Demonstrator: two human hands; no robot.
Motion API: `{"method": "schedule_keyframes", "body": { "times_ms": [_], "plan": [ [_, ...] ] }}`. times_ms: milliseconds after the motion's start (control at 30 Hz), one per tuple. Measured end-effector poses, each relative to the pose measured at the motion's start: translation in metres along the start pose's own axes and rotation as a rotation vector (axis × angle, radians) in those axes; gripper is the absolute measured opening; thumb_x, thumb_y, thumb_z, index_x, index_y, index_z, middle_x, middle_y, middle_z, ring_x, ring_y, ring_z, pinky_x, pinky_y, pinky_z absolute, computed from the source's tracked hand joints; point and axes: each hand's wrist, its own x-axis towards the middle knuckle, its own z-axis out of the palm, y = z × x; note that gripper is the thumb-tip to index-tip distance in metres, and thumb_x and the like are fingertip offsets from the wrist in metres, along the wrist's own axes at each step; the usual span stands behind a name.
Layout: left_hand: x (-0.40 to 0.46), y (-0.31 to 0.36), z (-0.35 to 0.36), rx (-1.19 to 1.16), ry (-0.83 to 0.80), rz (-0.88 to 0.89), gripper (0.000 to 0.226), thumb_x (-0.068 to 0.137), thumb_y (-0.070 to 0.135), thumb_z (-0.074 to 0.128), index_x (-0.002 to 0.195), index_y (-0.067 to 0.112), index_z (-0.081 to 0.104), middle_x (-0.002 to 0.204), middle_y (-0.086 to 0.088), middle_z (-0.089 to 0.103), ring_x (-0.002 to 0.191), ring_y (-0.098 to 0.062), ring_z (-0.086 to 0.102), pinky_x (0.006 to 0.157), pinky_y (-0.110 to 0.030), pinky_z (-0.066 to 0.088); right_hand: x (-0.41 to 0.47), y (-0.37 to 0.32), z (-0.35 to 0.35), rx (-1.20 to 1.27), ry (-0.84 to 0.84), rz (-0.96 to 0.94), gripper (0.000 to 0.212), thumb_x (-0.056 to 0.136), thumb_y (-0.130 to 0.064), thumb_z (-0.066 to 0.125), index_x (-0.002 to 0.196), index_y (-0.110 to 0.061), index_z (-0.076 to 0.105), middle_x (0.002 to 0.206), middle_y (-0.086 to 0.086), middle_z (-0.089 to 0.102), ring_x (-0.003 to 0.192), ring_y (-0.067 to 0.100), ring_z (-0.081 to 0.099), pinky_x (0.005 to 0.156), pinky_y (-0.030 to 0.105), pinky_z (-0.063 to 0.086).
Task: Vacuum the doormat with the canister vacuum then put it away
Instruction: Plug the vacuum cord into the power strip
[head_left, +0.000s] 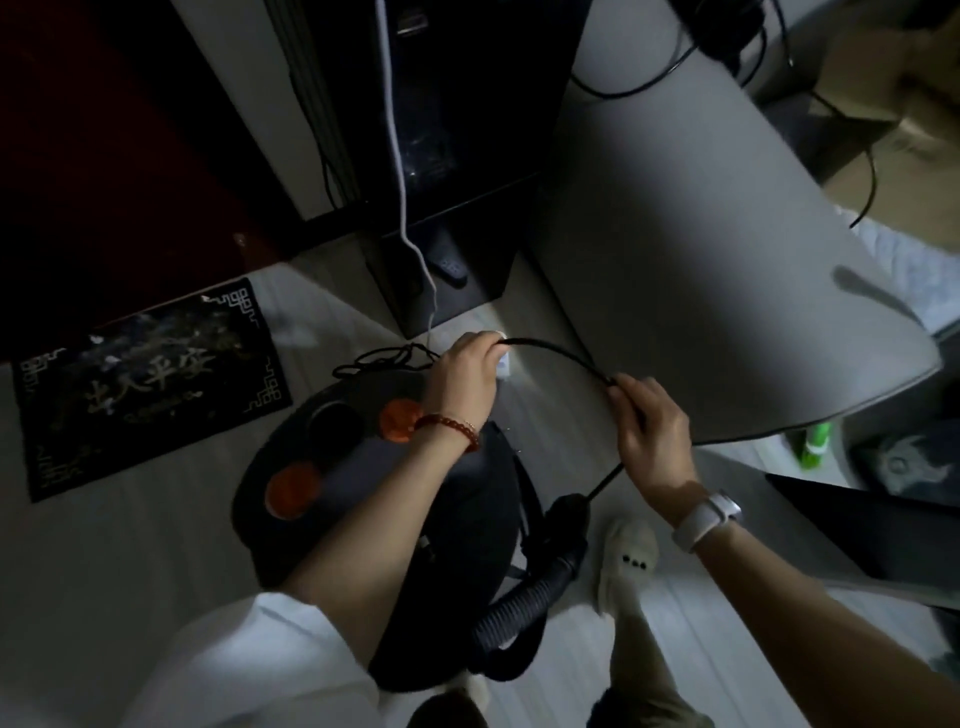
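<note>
Both hands hold the black cord (561, 356), which arcs between them: the left hand (462, 371) has its grip clenched round the far end, the right hand (652, 428) pinches it nearer. The vacuum (374, 499) sits on the floor below them, hose (524, 603) trailing near. The doormat (150, 389) lies left, by the door.

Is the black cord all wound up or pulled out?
Pulled out. The black cord arcs between the left hand and right hand, both gripping it.
</note>
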Motion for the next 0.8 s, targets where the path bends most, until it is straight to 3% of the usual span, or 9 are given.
{"method": "schedule_keyframes", "body": {
  "times_ms": [100,233,367,467,567,633,700,800],
  "plan": [
    [0.018,0.029,0.014,-0.078,0.108,-0.038,0.024,0.094,0.012,0.051,0.108,-0.001,0.065,0.108,-0.019,0.066,0.101,-0.032,0.061,0.083,-0.027,0.038,0.033,0.015,-0.017,0.099,-0.036,0.003,0.028,0.090,-0.014,0.043,0.095,0.003,0.065,0.076,0.013,0.054,0.068,0.014,0.047,0.064,0.002,0.034],
    [0.047,0.068,0.035,-0.139,0.241,-0.180,0.026,0.095,0.017,0.051,0.108,0.000,0.065,0.109,-0.014,0.067,0.104,-0.027,0.060,0.085,-0.025,0.040,0.114,0.020,-0.047,0.286,0.022,-0.102,0.025,0.091,-0.011,0.046,0.101,0.004,0.064,0.089,0.004,0.057,0.083,-0.002,0.049,0.077,-0.001,0.034],
    [0.050,0.087,0.072,-0.137,0.241,-0.360,0.049,0.084,0.045,0.037,0.096,0.006,0.065,0.098,-0.015,0.067,0.092,-0.028,0.060,0.075,-0.031,0.041,0.163,0.049,-0.062,0.326,-0.113,-0.136,0.023,0.091,-0.012,0.049,0.101,0.000,0.066,0.094,0.001,0.058,0.089,-0.003,0.051,0.081,0.000,0.034],
    [0.033,0.085,0.092,-0.111,0.287,-0.411,0.029,0.090,0.026,0.048,0.097,0.004,0.065,0.100,-0.017,0.064,0.096,-0.030,0.059,0.073,-0.023,0.034,0.144,0.094,-0.056,0.310,-0.238,-0.057,0.020,0.090,-0.010,0.051,0.098,0.001,0.065,0.095,0.008,0.063,0.091,0.010,0.055,0.082,0.008,0.040],
    [0.005,0.077,0.114,-0.061,0.215,-0.402,0.018,0.093,0.012,0.053,0.097,0.001,0.066,0.094,-0.017,0.063,0.091,-0.029,0.059,0.071,-0.017,0.033,0.130,0.127,-0.051,0.266,-0.333,-0.079,0.017,0.090,-0.005,0.051,0.096,0.002,0.065,0.092,0.016,0.064,0.085,0.015,0.056,0.078,0.005,0.039],
    [-0.009,0.071,0.133,-0.098,0.128,-0.420,0.021,0.093,0.014,0.052,0.098,-0.001,0.066,0.095,-0.017,0.064,0.090,-0.028,0.061,0.071,-0.018,0.035,0.130,0.137,-0.046,0.250,-0.409,-0.084,0.017,0.091,-0.005,0.051,0.098,0.000,0.066,0.086,0.008,0.061,0.082,0.015,0.054,0.075,0.010,0.039],
    [-0.015,0.071,0.151,-0.190,0.059,-0.465,0.020,0.094,0.013,0.053,0.101,0.000,0.066,0.097,-0.015,0.065,0.090,-0.025,0.061,0.072,-0.018,0.038,0.131,0.146,-0.038,0.209,-0.510,-0.114,0.018,0.091,-0.006,0.051,0.100,0.000,0.066,0.080,-0.009,0.052,0.078,0.008,0.050,0.074,0.007,0.036],
    [-0.015,0.068,0.173,-0.238,0.160,-0.516,0.019,0.094,0.010,0.052,0.100,0.001,0.067,0.097,-0.014,0.066,0.088,-0.018,0.057,0.071,-0.016,0.038,0.126,0.164,-0.025,0.158,-0.604,-0.172,0.020,0.092,-0.009,0.051,0.101,0.001,0.066,0.082,-0.006,0.051,0.075,0.006,0.049,0.072,0.005,0.035]
  ]
}}
